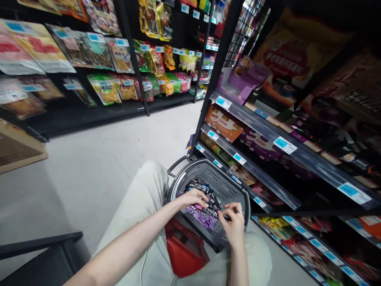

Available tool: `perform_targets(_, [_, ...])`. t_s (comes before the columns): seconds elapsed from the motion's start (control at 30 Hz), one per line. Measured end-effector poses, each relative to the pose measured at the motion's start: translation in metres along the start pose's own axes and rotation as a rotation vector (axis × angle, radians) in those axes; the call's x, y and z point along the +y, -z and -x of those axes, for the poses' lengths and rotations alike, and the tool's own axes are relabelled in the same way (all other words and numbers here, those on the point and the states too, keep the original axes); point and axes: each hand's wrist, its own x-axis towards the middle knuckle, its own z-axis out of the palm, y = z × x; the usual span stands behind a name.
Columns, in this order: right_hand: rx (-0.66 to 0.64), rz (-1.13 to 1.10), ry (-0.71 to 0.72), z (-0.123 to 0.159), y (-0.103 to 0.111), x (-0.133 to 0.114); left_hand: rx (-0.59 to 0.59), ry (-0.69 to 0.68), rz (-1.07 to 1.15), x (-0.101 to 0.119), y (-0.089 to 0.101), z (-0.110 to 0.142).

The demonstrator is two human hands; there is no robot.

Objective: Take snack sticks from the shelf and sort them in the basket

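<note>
A dark grey shopping basket [230, 169] sits between my knees. Several slim black stick packets [200, 185] and purple packets [205, 221] lie loose inside it. My left hand [194, 198] reaches over the contents with curled fingers, gripping one end of a dark stick packet [212, 209]. Close by on the right, my right hand [233, 221] pinches between thumb and fingers what looks like the other end of that packet; a ring shows on one finger. My fingers hide part of the packet.
Shelves of boxed and bagged goods rise close on the right, with a shelf edge [258, 114] beside the basket. Bagged snacks [104, 89] fill the far shelving. A red bag [185, 252] rests under the basket's near side. A cardboard box [20, 147] stands left.
</note>
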Motion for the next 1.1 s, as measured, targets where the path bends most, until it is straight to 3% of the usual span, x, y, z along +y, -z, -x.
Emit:
perform_targets(0.17, [0.098, -0.065, -0.198, 0.002, -0.007, 0.011, 0.091, -0.087, -0.072, -0.001, 0.004, -0.004])
perform_targets(0.33, [-0.035, -0.368, -0.523, 0.008, -0.013, 0.025, 0.124, -0.209, -0.212, 0.002, 0.005, -0.004])
perform_targets(0.5, [0.067, -0.393, -0.599, 0.007, -0.016, 0.031, 0.148, -0.233, -0.227, 0.003, 0.004, -0.004])
perform_targets(0.7, [0.096, -0.414, -0.6, 0.007, -0.009, 0.034, -0.007, -0.127, -0.073, 0.008, 0.008, 0.002])
perform_targets(0.8, [0.028, -0.404, -0.546, 0.008, -0.009, 0.033, -0.255, -0.012, -0.177, 0.008, 0.01, 0.007])
perform_targets(0.9, [-0.114, -0.502, -0.595, 0.009, -0.014, 0.03, -0.492, 0.101, -0.303, 0.003, 0.003, 0.013])
perform_targets(0.97, [-0.138, -0.589, -0.634, 0.009, -0.018, 0.028, -0.538, 0.122, -0.302, 0.0, -0.005, 0.015])
perform_targets(1.1, [-0.133, -0.849, -0.666, 0.01, -0.019, 0.028, -0.482, 0.101, -0.275, -0.003, -0.014, 0.014])
